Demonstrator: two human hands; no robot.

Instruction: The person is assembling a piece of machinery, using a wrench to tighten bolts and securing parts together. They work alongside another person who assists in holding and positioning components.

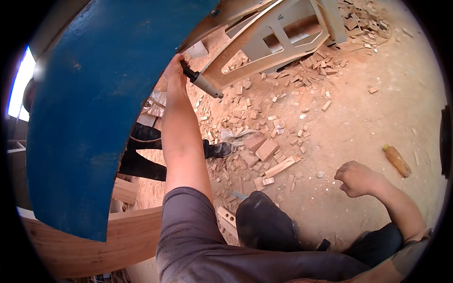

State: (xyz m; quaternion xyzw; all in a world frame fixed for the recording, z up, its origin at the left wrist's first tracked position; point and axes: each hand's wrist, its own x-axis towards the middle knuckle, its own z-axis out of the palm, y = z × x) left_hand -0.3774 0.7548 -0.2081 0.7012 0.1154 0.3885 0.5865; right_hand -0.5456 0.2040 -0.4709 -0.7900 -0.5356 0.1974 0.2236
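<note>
My left arm reaches far forward along the edge of a large blue panel (94, 94). At its end my left hand (175, 70) is closed around the black grip of a handle (202, 84), which has a grey metal end pointing down to the right. Part of that grip is hidden by my fingers. Out to the right, my right hand (355, 179) hangs above the dusty floor with its fingers curled in, and nothing shows in it. Nearest to it on the floor is a plastic bottle (397, 161) of orange-brown colour, lying on its side.
Ahead stands a grey machine frame (264, 40) with cut-out openings. Wood offcuts (267, 149) and sawdust litter the floor. Beyond my left arm, another person's dark-trousered leg ends in a shoe (220, 150). A curved wooden board (94, 243) runs below the blue panel.
</note>
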